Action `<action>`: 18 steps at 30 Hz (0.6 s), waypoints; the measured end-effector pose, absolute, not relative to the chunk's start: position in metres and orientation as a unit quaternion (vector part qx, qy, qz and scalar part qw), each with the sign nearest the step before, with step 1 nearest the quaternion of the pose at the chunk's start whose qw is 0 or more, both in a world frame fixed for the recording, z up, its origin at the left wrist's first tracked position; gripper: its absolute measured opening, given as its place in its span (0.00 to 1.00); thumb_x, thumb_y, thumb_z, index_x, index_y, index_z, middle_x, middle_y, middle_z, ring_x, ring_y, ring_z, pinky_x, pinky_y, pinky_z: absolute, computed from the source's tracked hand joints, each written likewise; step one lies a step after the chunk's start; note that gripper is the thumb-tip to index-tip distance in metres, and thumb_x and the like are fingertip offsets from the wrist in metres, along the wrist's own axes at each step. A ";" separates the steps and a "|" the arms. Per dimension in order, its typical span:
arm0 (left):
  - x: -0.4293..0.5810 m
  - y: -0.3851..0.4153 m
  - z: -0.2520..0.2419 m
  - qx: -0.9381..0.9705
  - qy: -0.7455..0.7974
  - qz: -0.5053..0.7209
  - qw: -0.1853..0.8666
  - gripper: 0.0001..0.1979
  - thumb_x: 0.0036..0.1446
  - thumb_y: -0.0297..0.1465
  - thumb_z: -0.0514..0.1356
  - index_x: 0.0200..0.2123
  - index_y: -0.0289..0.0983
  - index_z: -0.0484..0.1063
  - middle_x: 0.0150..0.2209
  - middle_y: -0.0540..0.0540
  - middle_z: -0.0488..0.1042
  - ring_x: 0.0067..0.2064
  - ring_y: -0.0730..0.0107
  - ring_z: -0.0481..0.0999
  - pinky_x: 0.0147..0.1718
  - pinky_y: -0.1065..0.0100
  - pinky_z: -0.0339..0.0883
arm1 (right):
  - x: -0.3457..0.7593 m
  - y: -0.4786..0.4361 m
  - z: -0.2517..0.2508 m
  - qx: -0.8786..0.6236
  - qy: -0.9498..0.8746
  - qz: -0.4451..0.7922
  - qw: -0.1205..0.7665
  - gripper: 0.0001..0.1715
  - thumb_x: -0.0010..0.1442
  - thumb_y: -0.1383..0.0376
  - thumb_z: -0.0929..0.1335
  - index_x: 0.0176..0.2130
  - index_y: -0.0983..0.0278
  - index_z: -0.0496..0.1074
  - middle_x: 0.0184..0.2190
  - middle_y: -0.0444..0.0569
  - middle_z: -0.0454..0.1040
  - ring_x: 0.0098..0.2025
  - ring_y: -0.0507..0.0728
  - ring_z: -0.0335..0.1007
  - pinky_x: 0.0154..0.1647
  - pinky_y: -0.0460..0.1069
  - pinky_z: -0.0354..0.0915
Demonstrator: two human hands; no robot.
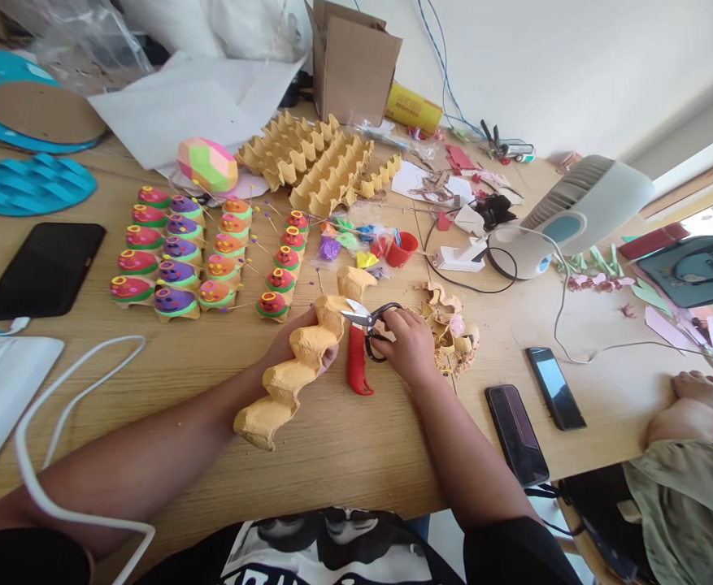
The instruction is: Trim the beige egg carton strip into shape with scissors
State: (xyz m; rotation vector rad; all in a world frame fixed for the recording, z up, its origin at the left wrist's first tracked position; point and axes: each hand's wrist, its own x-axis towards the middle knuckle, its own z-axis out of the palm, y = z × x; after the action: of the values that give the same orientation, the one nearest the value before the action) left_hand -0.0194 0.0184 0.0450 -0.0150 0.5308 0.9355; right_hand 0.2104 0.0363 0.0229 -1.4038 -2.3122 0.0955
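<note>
My left hand (289, 341) is closed around a strip of yellow egg carton (307, 345), a wavy row of cups slanting from lower left to upper right. Part of the hand is hidden beneath the strip. In my right hand (408, 345) is a pair of scissors (359, 315) with black handles, its blades parted and close to the strip's upper end. Just past the blades sits a single carton cup (356, 282); whether it is still joined to the strip I cannot tell. Below the scissors lies a red-handled cutter (358, 366) on the table.
Rows of painted carton figures (176, 252) stand at left. Behind are uncut egg cartons (325, 166). Carton scraps (454, 333) lie right of my hand, with two phones (518, 435) nearer me. A white fan (581, 211) stands at right; another person's hands (701, 398) rest at the edge.
</note>
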 end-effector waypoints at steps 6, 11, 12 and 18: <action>-0.018 0.019 0.047 -0.028 0.264 0.447 0.854 0.15 0.74 0.33 0.56 0.35 0.41 0.79 0.22 0.54 0.76 0.23 0.78 0.74 0.23 0.80 0.68 | 0.209 0.035 0.024 -0.516 -0.820 0.050 0.242 0.07 0.66 0.61 0.69 0.36 0.60 0.73 0.29 0.48 0.76 0.34 0.59 0.71 0.37 0.51 0.60; -0.019 0.019 0.043 0.006 0.275 0.432 0.859 0.17 0.74 0.34 0.54 0.35 0.39 0.79 0.26 0.52 0.80 0.25 0.76 0.77 0.25 0.79 0.70 | 0.204 0.030 0.022 -0.569 -0.723 0.189 0.343 0.12 0.63 0.55 0.70 0.33 0.59 0.69 0.24 0.43 0.69 0.28 0.55 0.65 0.31 0.49 0.58; -0.020 0.019 0.041 0.021 0.279 0.424 0.862 0.17 0.74 0.36 0.55 0.35 0.38 0.79 0.27 0.52 0.80 0.25 0.76 0.77 0.25 0.78 0.70 | 0.203 0.029 0.022 -0.573 -0.696 0.229 0.367 0.14 0.63 0.53 0.70 0.33 0.59 0.69 0.25 0.42 0.68 0.28 0.54 0.64 0.30 0.49 0.58; -0.022 0.018 0.021 0.119 0.296 0.390 0.864 0.16 0.69 0.43 0.60 0.35 0.37 0.78 0.24 0.49 0.77 0.22 0.72 0.74 0.22 0.74 0.66 | 0.197 0.037 0.013 -0.422 -0.568 0.482 0.516 0.30 0.64 0.36 0.64 0.42 0.59 0.68 0.26 0.43 0.67 0.30 0.56 0.66 0.35 0.52 0.65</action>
State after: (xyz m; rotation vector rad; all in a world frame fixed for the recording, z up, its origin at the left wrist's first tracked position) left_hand -0.0220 0.0181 0.0213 0.2495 0.6210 0.8183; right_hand 0.1973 0.0367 0.0128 -1.0141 -1.3641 1.1578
